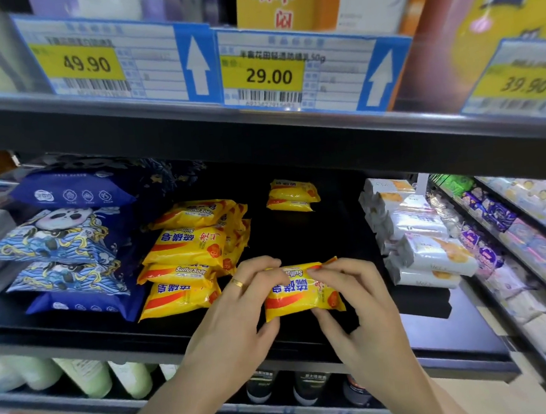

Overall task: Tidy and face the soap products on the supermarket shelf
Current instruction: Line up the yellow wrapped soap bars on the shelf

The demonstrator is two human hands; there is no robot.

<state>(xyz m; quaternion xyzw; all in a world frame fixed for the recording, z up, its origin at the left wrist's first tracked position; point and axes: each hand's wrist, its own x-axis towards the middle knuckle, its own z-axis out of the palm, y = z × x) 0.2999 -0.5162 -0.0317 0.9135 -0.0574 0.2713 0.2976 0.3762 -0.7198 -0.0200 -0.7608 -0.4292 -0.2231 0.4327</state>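
Note:
Both hands hold one yellow sulfur soap pack [298, 294] just above the black shelf's [303, 237] front edge. My left hand [243, 302], with a ring, grips its left end. My right hand [345, 295] pinches its right end, thumb underneath. The pack's print is upside down. A stack of the same yellow soap packs [188, 258] stands to the left, some facing up, some on edge. Two more yellow packs [291, 194] lie stacked at the back of the shelf.
Blue patterned packets [64, 244] are piled at the left. White wrapped soaps [419, 238] stand in a row at the right. The upper shelf rail carries price tags [262, 75]. Bottles [83, 377] fill the shelf below. Another shelving unit [518, 228] runs along the right.

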